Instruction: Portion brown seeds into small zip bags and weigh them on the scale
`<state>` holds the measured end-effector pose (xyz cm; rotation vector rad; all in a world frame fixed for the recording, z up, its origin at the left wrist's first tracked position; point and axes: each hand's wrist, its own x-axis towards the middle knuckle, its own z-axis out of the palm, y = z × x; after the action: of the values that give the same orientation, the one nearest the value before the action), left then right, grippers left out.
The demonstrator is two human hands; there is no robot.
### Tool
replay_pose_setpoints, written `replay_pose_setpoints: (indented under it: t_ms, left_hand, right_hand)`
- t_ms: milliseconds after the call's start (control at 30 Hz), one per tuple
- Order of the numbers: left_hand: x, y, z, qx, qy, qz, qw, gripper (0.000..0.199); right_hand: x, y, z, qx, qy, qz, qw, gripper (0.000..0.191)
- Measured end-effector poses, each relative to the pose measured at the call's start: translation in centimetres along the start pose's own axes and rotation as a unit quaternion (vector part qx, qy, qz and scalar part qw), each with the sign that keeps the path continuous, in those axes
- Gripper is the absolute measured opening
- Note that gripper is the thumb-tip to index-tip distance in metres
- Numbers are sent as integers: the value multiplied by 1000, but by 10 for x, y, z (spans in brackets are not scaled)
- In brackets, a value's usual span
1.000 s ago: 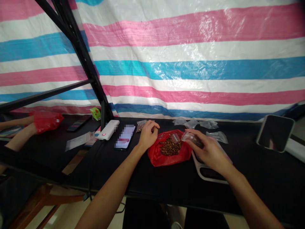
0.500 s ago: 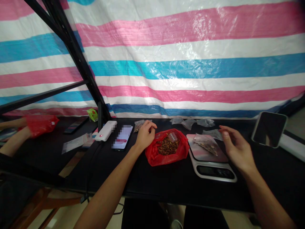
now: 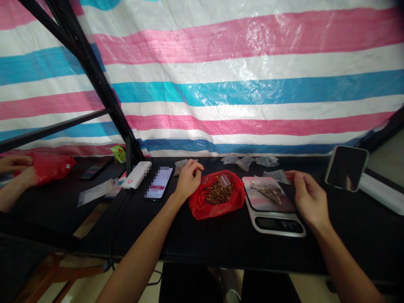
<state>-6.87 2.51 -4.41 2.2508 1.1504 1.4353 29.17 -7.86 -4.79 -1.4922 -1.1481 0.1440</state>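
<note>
My left hand (image 3: 190, 179) rests at the left rim of a red plastic bag (image 3: 197, 206), fingers loosely bent and holding nothing I can see. The bag lies open, with a pile of small brown pieces (image 3: 217, 192) and a small clear packet (image 3: 225, 181) inside. To its right is a kitchen scale (image 3: 252, 204) bearing a clear zip bag (image 3: 268, 191) of brownish dried bits. My right hand (image 3: 311, 198) hovers at the scale's right side, thumb and forefinger apart. Its fingertips are near or touching a small clear bag (image 3: 277, 176) behind the scale.
Several small clear bags (image 3: 245, 163) lie along the back. Left are a filled clear bag (image 3: 180, 166), a lit phone (image 3: 159, 183) and a white power bank (image 3: 137, 174). A dark-screened phone (image 3: 347, 168) stands right. Another person's hands (image 3: 27, 176) work at a red bag (image 3: 55, 167).
The whole view has shifted slightly, so most things sit a little further left. My hands keep nearly the same places. The other person's hands have moved at their red bag.
</note>
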Motion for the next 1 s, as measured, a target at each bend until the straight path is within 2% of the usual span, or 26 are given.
replay_pose_setpoints:
  t_ms: [267, 367, 500, 633, 933, 1000]
  left_hand:
    - [1, 2, -2, -2, 7, 2, 1000, 26]
    - [1, 4, -2, 0, 4, -2, 1000, 25]
    - [1, 5, -2, -2, 2, -2, 1000, 24]
    - [1, 3, -1, -3, 6, 6, 1000, 24]
    - [2, 3, -3, -4, 14, 5, 1000, 25]
    - [1, 4, -3, -4, 11, 5, 1000, 25]
  right_hand:
    - [-2, 0, -1, 17, -30, -36, 999, 37]
    - [-2, 0, -3, 16, -60, -43, 997, 34]
    - [-2, 4, -2, -22, -142, -75, 987, 38]
    - [-1, 7, 3, -127, -231, -129, 956, 52]
    - [11, -11, 9, -202, -263, -193, 923, 66]
    - [15, -13, 13, -178, -225, -183, 940, 65]
